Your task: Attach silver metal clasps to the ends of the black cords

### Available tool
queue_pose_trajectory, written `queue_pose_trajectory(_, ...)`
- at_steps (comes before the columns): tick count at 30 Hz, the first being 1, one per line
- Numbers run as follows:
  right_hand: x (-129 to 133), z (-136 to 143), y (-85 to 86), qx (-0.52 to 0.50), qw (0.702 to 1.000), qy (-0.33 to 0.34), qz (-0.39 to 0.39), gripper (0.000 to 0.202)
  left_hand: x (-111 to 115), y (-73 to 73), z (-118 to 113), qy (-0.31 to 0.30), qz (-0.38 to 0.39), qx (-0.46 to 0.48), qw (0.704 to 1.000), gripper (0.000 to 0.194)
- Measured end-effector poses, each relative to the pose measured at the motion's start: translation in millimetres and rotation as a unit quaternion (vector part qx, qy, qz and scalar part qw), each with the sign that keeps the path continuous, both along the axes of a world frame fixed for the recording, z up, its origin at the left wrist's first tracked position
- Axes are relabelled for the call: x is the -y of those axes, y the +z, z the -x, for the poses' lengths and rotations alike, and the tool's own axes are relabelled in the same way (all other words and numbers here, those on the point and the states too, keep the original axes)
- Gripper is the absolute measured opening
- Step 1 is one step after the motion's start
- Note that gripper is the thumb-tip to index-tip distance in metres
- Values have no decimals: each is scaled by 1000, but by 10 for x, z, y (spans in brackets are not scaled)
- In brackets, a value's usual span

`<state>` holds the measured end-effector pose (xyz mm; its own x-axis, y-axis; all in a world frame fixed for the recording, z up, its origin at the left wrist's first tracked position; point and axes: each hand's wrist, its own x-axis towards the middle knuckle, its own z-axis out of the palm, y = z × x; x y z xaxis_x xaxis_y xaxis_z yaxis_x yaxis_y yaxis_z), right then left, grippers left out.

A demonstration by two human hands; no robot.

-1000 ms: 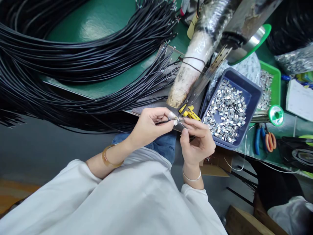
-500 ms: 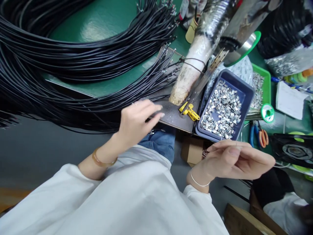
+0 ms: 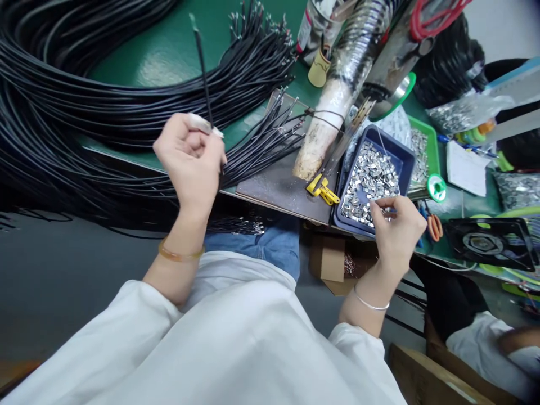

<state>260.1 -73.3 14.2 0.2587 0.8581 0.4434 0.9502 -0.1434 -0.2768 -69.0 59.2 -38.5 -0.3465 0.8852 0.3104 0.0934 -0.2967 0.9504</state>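
Note:
My left hand (image 3: 192,149) pinches a black cable (image 3: 205,79) between thumb and fingers, its end standing up above the hand. Behind it lie large bundles of black cables (image 3: 139,107) with stripped ends. My right hand (image 3: 394,225) is at the front right edge of a dark blue tray (image 3: 407,163) full of small metal pieces (image 3: 371,171). Thumb and forefinger are pinched together, with a thin strand rising near them; what they hold is too small to make out.
A soldering iron stand with a yellow clip (image 3: 323,190) and a wrapped duct (image 3: 320,129) hang over a brown board (image 3: 278,183). Right of the tray are a green bin (image 3: 432,138), solder spool (image 3: 436,187), orange-handled pliers (image 3: 434,226) and black fan (image 3: 485,244). Another person's arm (image 3: 518,340) is lower right.
My left hand has moved left and up and now holds a cable upright. My right hand has moved up and left to the blue tray and turned from palm-up to fingers pinched. The view has shifted slightly.

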Motion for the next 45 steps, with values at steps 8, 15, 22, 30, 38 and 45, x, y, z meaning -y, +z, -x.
queue_pose_trajectory(8, -298, -131, 11, 31, 994, 15, 105, 13, 576, 271, -44, -524, 203, 291, 774, 39)
queue_pose_trajectory(15, -274, -90, -1, -30, 995, -4, 92, 11, 794, 172, -395, -494, 307, 337, 740, 29)
queue_pose_trajectory(22, -26, 420, 87, -167, 972, -7, -162, 16, 795, 258, -561, -433, 277, 227, 827, 17)
queue_pose_trajectory(30, 132, 1060, -76, -347, 911, 161, -152, 12, 810, 315, -637, -404, 231, 141, 874, 13)
queue_pose_trajectory(38, 12, 1166, -286, -391, 896, 179, -105, 12, 839, 271, -690, -368, 164, 92, 911, 12)
queue_pose_trajectory(45, 13, 1161, -340, -466, 864, 173, -86, 9, 869, 181, -672, -307, -45, -88, 947, 6)
